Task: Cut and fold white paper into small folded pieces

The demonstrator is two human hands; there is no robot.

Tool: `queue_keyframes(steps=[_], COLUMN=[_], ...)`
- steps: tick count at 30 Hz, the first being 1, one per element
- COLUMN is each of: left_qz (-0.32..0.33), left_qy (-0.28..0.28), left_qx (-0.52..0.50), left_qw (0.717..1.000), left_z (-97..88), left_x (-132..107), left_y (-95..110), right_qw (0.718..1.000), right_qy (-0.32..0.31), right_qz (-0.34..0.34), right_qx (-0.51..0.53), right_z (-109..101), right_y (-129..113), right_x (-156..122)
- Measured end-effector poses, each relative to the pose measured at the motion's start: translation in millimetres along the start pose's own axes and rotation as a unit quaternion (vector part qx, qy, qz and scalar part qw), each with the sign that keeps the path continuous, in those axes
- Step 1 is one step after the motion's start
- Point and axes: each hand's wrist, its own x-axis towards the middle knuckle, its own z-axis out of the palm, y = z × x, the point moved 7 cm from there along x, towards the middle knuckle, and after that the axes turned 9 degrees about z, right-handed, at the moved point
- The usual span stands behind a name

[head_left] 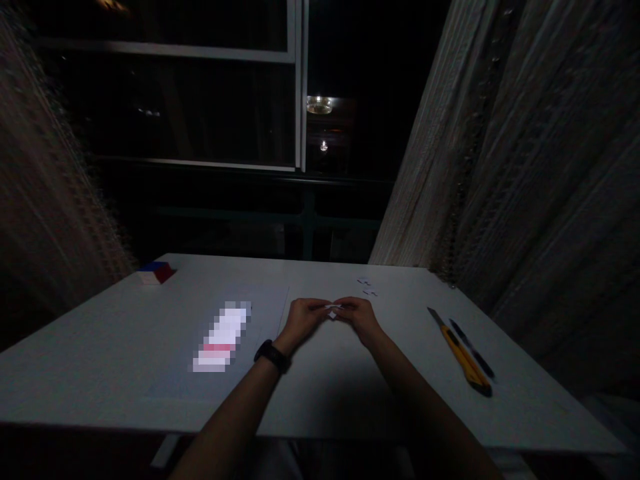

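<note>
Pinching a small white piece [333, 315] between the fingertips, the left hand [306, 317] and right hand [361, 316] nearly meet in the head view. Each hand grips one side of the piece; its exact shape is too small to tell. Location of the piece: over the middle of the white table [320, 273], toward its far edge. A dark watch [273, 356] sits on the left wrist.

Just beyond the right hand, small white scraps [370, 293] lie on the tabletop. Right of the right forearm: yellow cutter [461, 357], blade showing and pointed away from the person, with a dark pen [473, 349] just beside it, roughly parallel. Left of the left hand: a pale sheet [267, 308], with a bright pixelated rectangle [223, 339] on it, content unreadable. Far left corner: a cube [155, 273], blue on top, red on one side. Lighting dim.
</note>
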Motion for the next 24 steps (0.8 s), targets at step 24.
queue_keyframes(steps=[24], left_qz=[-0.017], left_qy=[0.0], left_qx=[-0.032], left_qw=[0.999], left_z=[-3.2], left_x=[1], left_y=[7], right_qw=[0.997], right_qy=[-0.032], right_qz=[0.051], right_qx=[0.045], right_z=[2], right_y=[6], right_x=[-3])
